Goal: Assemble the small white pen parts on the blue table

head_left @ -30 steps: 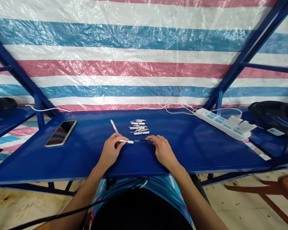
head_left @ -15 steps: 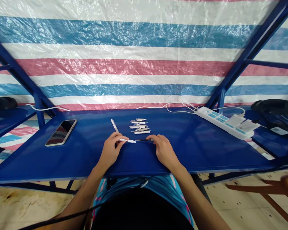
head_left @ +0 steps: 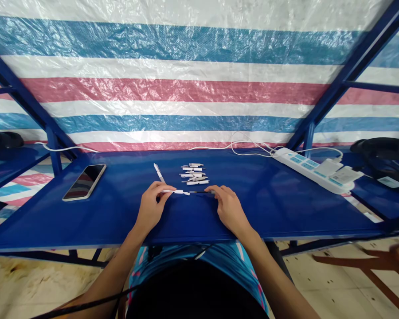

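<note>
My left hand [head_left: 153,204] pinches a white pen barrel [head_left: 178,192] that points to the right. Opposite it, my right hand [head_left: 228,204] is closed on the back end of a dark pen refill [head_left: 200,192], whose tip points left at the barrel's end. The two tips are very close together; whether they touch I cannot tell. A white pen [head_left: 158,171] lies slanted just beyond my left hand. Several white and grey pen parts [head_left: 194,173] form a small stack beyond the refill.
A phone [head_left: 84,182] lies on the left of the blue table [head_left: 113,226]. At the right stands a white power strip [head_left: 314,170] with plugged-in adapters and a white cable [head_left: 249,154]. A striped sheet [head_left: 193,91] hangs behind the table.
The barrel and the refill are lined up slightly straighter, and the barrel has moved a little to the right in the picture. Both hands keep their grip.
</note>
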The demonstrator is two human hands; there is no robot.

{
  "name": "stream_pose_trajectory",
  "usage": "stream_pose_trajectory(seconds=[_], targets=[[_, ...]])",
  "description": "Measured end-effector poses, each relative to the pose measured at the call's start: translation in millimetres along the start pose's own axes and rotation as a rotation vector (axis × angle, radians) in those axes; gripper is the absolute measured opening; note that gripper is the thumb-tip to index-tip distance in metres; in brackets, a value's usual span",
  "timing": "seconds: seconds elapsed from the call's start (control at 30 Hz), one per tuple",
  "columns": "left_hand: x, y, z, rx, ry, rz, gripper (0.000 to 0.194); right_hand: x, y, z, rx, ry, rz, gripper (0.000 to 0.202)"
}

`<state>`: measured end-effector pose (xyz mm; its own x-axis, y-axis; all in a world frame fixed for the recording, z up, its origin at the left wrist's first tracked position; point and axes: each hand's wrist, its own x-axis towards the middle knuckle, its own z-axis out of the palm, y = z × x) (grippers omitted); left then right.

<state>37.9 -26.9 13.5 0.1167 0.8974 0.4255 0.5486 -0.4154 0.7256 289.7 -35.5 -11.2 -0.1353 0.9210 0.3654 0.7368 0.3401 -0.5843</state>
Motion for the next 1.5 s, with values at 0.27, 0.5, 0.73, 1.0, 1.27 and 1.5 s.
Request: stream_pose_trajectory(seconds=[0.27, 0.5, 0.73, 1.0, 1.27, 1.5], targets=[[-1, 1, -0.3, -0.023, 0.075, -0.03, 0.024, 0, 1, 0, 0.019, 0.022, 0.018, 0.054], [-2, 1, 1.4, 0.017, -0.015, 0.048, 0.026, 1, 0, -3, 0.044, 0.054, 0.061, 0.053], [-5, 1, 6.0, 0.077, -0.103, 0.195, 0.032, 1, 1, -6, 0.08, 0.063, 0.049, 0.049], [-4, 3, 4.0, 0.098, -0.064, 0.216, 0.03, 0, 1, -4, 0.074, 0.083, 0.038, 0.048], [-5, 4, 4.9, 0.036, -0.124, 0.24, 0.023, 1, 2, -5, 0.078, 0.093, 0.025, 0.047], [-7, 12, 19.8, 0.074, -0.32, 0.346, 0.018, 1, 3, -4, 0.078, 0.112, 0.006, 0.045]])
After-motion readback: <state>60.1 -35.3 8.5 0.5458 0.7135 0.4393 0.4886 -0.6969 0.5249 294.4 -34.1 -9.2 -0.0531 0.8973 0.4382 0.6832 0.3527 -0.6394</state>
